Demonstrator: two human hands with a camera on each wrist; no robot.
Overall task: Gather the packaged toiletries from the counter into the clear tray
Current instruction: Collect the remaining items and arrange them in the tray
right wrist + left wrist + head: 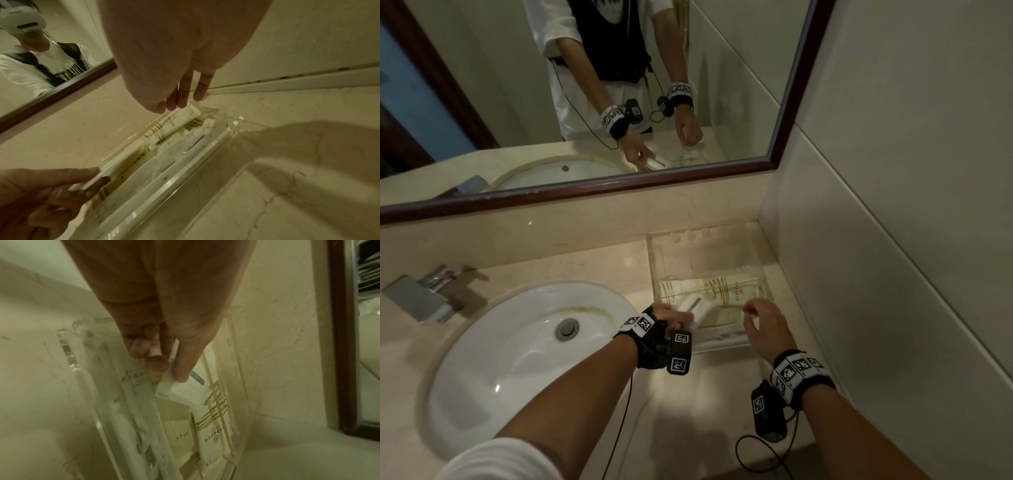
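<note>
The clear tray (654,274) sits on the counter in the corner, right of the sink. Several cream packets with brown stripes (726,291) lie inside it. My left hand (678,317) pinches a flat white packet (693,306) between thumb and fingers, tilted over the tray's near left part. In the left wrist view the white packet (180,391) hangs just above the packets in the tray (246,386). My right hand (751,315) hovers over the tray's near right side. In the right wrist view its fingers (183,99) point straight down, just above a striped packet (174,121), holding nothing.
A white sink (517,342) with a chrome faucet (421,294) lies to the left. A framed mirror (585,102) stands behind the counter, and a tiled wall (893,240) closes the right side. Wrist camera cables hang below both arms.
</note>
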